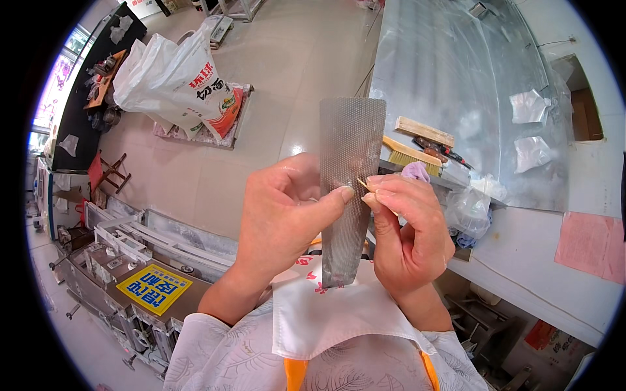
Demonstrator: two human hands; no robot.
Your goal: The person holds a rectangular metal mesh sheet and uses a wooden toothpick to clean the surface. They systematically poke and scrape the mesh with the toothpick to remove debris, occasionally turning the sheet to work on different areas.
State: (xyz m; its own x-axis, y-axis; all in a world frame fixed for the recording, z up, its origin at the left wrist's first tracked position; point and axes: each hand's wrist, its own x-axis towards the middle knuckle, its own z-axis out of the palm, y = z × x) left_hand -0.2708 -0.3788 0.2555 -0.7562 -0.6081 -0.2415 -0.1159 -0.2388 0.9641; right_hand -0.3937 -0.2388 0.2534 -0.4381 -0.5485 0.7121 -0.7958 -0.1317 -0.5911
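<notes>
A long, narrow metal sheet (353, 137), perforated all over with tiny holes, stands upright in front of my chest. My left hand (280, 212) grips it by its left edge, thumb pressed on the near face and the other fingers behind. My right hand (407, 228) pinches a thin, pale pick like a toothpick (364, 185) between thumb and fingertips. The pick's tip meets or nearly meets the sheet's face, just right of my left thumb. Below, the sheet's lower end overlaps my white apron (306, 326).
Right of me, a plastic-covered table (456, 72) carries a wooden-handled brush (411, 153), a wooden block (424, 130) and plastic bags (469, 210). White sacks (189, 81) rest on a low platform at the far left. A metal machine (143, 260) with a yellow sign stands nearer left.
</notes>
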